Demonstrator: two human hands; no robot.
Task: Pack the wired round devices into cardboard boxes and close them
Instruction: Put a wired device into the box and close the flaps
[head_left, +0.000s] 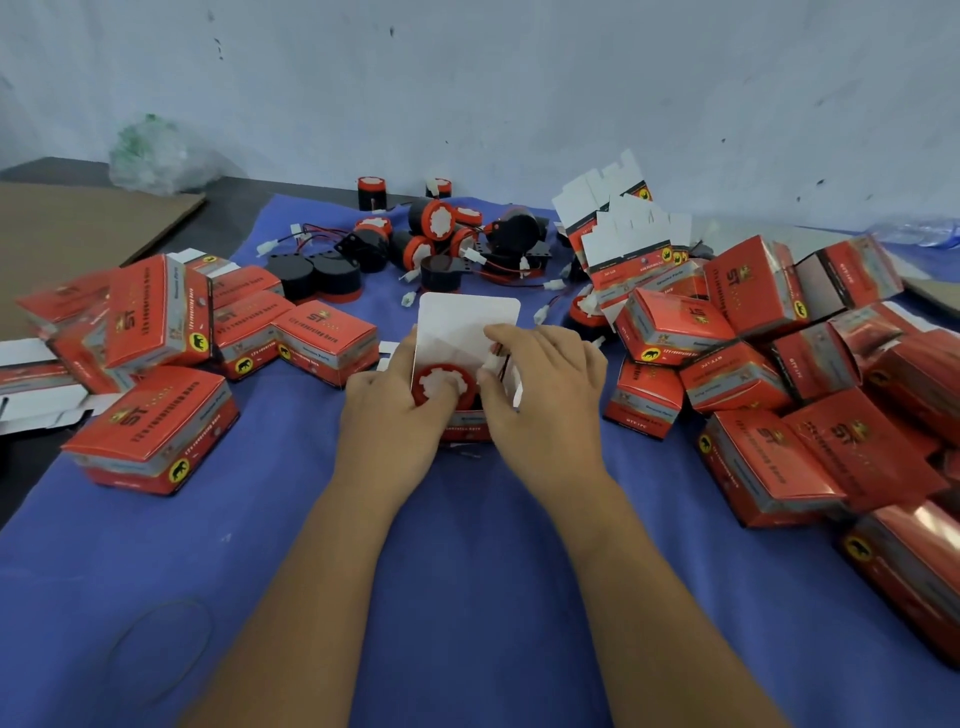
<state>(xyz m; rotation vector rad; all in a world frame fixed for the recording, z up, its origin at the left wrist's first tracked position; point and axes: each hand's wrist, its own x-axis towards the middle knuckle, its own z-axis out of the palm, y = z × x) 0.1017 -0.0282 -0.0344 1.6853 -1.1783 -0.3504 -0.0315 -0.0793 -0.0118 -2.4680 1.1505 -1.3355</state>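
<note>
An open red cardboard box (467, 428) stands on the blue cloth at the middle, its white lid flap (467, 322) raised behind. A round red-and-black device (441, 387) with a white centre sits in the box mouth. My left hand (395, 405) grips the box's left side, with its thumb on the device. My right hand (540, 395) curls over the right side, its fingers pinching the device's white plug and wires (493, 358) at the box opening. A heap of loose wired round devices (441, 239) lies behind the box.
Closed red boxes are piled at the left (156, 426) and at the right (779, 374). Flat, unfolded boxes (623, 234) stand at the back right. A brown cardboard sheet (67, 234) and a clear plastic bag (150, 156) lie far left. A thin rubber band (161, 649) lies near left.
</note>
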